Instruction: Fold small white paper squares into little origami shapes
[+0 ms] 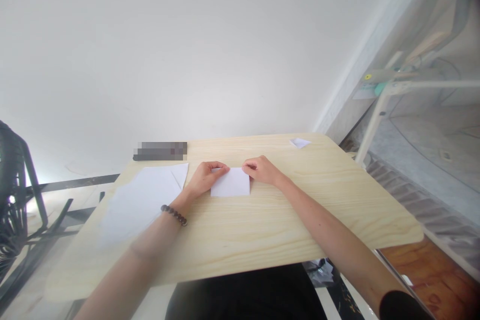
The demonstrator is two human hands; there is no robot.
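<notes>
The left hand point(204, 178) and right hand point(263, 169) pinch the far edge of the paper point(230, 184) on the tabletop point(270, 225), which looks light, thin and easily creased, best held by its edges.

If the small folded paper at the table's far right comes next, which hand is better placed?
Likely the right hand: though both hands hold the white sheet, it is nearer the folded paper. The left hand sits farther away.
</notes>
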